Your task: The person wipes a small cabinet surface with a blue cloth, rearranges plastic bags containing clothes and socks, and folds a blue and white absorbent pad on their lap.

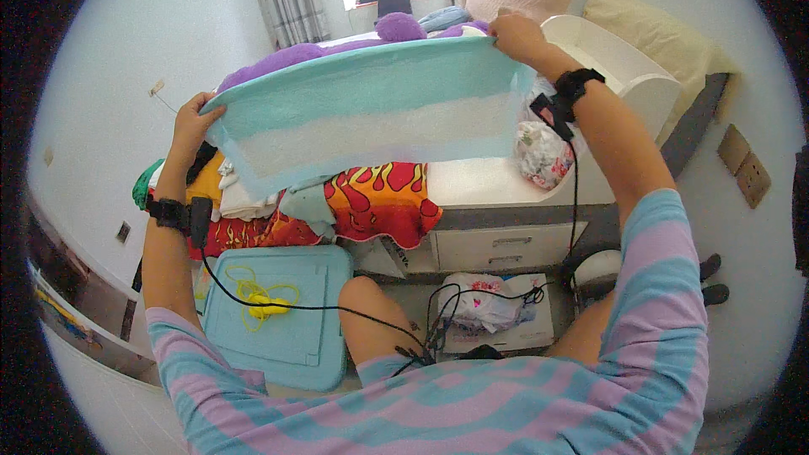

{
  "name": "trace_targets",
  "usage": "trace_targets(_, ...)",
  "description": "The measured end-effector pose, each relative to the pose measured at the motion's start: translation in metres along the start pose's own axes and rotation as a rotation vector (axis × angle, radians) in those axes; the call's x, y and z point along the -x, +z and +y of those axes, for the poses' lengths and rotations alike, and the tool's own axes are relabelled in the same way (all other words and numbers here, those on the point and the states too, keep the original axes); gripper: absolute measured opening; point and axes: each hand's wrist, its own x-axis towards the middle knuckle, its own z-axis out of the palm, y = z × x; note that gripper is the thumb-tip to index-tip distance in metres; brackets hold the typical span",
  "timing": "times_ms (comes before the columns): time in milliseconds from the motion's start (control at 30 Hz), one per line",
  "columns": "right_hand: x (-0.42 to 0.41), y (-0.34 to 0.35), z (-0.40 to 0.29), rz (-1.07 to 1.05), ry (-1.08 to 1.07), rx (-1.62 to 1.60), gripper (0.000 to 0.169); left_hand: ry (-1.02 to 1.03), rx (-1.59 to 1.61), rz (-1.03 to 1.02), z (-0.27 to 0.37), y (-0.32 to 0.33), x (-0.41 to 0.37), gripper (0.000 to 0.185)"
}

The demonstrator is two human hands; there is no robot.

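A teal and white striped cloth (373, 95), towel-like, hangs stretched out in front of me. At its upper left corner my left hand (194, 123) pinches the edge between thumb and fingers. My right hand (515, 38) grips the upper right corner, higher up and farther off. Below the cloth, a red and orange flame-patterned cloth (385, 202) drapes over the front edge of a white surface (471, 183). Folded white cloth (243, 196) and yellow fabric (205, 183) lie piled near my left forearm. A purple plush toy (401, 26) shows behind the cloth's top edge.
A light blue lidded box (278, 354) holds a coiled yellow cord (268, 303) on its lid. Black cables (354, 309) run from both wrist straps across my lap. Below stand drawers (505, 249) and a white plastic bag (483, 303). Another floral bag (543, 155) sits right.
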Motion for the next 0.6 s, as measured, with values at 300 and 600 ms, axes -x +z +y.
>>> trace_targets(300, -0.074, 0.061, -0.046, -0.058, 0.214, -0.553, 0.022, 0.089, 0.039, 0.397, -0.022, -0.036, 0.007, 0.016)
trace_targets(600, -0.059, 0.127, 0.001, 0.311, 0.449, -1.435, 0.025, 0.497, 0.129, 0.158, 0.078, 0.019, 0.126, 0.024)
